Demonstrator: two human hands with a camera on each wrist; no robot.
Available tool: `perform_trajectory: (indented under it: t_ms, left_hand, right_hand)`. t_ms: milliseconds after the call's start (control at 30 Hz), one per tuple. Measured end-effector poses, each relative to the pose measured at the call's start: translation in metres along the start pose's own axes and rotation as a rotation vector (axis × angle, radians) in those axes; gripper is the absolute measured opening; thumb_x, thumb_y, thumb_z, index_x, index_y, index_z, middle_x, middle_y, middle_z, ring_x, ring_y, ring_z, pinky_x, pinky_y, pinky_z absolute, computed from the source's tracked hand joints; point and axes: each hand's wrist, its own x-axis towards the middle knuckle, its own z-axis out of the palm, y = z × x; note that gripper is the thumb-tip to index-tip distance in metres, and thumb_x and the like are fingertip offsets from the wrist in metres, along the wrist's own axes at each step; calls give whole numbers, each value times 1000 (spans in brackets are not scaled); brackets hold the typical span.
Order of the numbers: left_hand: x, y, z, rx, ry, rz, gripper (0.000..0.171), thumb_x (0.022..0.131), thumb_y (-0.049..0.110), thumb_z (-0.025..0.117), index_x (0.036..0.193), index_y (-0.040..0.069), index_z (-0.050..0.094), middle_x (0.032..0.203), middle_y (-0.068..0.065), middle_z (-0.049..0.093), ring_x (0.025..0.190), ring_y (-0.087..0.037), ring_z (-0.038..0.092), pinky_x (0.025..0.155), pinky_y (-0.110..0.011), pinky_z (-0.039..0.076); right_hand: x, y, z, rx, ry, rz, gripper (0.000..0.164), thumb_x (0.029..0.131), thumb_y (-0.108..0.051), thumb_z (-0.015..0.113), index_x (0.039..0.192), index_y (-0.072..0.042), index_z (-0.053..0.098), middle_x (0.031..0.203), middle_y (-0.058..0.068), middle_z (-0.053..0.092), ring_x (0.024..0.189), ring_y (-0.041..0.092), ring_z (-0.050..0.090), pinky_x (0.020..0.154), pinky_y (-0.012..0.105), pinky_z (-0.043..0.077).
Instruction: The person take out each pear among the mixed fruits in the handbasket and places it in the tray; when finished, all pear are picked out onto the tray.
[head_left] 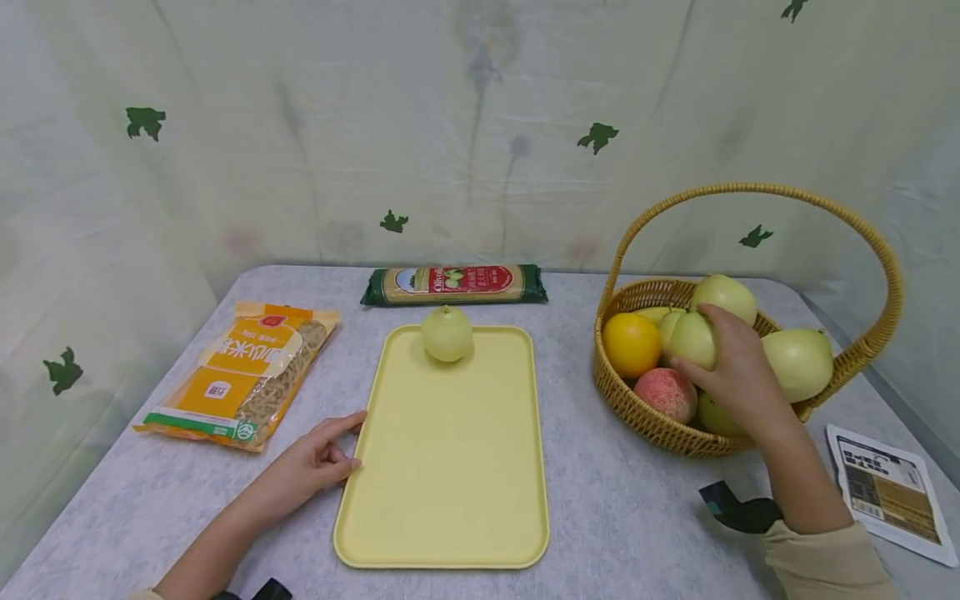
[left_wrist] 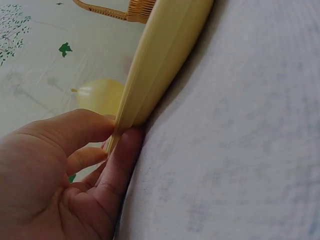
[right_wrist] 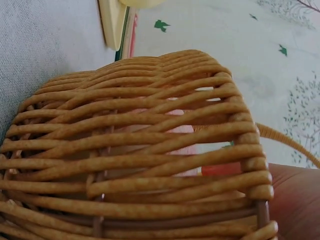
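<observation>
At its left edge, a pale yellow tray (head_left: pixel 442 458) is pinched by my left hand (head_left: pixel 318 457); the left wrist view shows thumb and fingers on either side of the rim (left_wrist: pixel 131 107). One round pale green pear (head_left: pixel 447 335) sits at the tray's far end. Over on the right, my right hand (head_left: pixel 735 367) reaches into a wicker basket (head_left: pixel 637 417) and grips a green pear (head_left: pixel 692 340). Around it lie an orange (head_left: pixel 632 345), a pinkish peach (head_left: pixel 666 395) and more pale green fruit (head_left: pixel 798 362). Woven basket side (right_wrist: pixel 150 150) hides the fingers in the right wrist view.
An orange-and-clear bag of dry food (head_left: pixel 240 375) lies left of the tray. Behind the tray is a pack of pasta (head_left: pixel 454 284). The basket's tall handle (head_left: pixel 757 190) arches over the fruit. A white printed packet (head_left: pixel 891 492) lies at the right edge.
</observation>
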Motion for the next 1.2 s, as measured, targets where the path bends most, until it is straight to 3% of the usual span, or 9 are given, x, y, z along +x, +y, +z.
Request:
perform_trajectory:
  t_ms: [400, 700, 900, 1100, 1200]
  left_hand:
    - [0, 1, 0, 7, 4, -3, 66, 86, 15, 62, 141, 4, 27, 131, -20, 29, 73, -18, 53, 59, -25, 45]
    - [0, 1, 0, 24, 3, -12, 66, 86, 16, 61, 141, 5, 27, 131, -20, 29, 72, -18, 53, 58, -25, 44]
    - [-1, 1, -1, 34, 3, -14, 66, 86, 18, 61, 141, 5, 27, 131, -19, 29, 72, -17, 52, 57, -24, 43]
    - [0, 0, -1, 23, 1, -12, 66, 86, 17, 61, 141, 5, 27, 131, -19, 30, 72, -17, 52, 57, -24, 44]
    - [0, 0, -1, 17, 1, -6, 66, 86, 16, 62, 141, 5, 27, 131, -19, 29, 73, -18, 53, 59, -25, 45]
  right_hand:
    - [0, -4, 6, -21, 77, -25, 70, 73, -7, 74, 131, 3, 37, 129, 26, 39, 114, 46, 31, 93, 58, 20]
    - [-2, -13, 7, 35, 247, -60, 68, 67, -5, 79, 124, 0, 43, 127, 19, 40, 111, 39, 35, 82, 55, 30]
    - [-6, -36, 10, 145, 287, -72, 71, 65, -7, 80, 127, -5, 45, 126, 14, 43, 108, 29, 39, 76, 48, 36]
    - [-3, -67, 24, 278, 268, -129, 73, 64, -6, 81, 129, -12, 46, 125, 4, 46, 102, 19, 46, 72, 23, 41]
    - [4, -84, 35, 360, 235, -145, 72, 67, -8, 79, 130, -13, 45, 125, 1, 46, 102, 18, 46, 76, 31, 43]
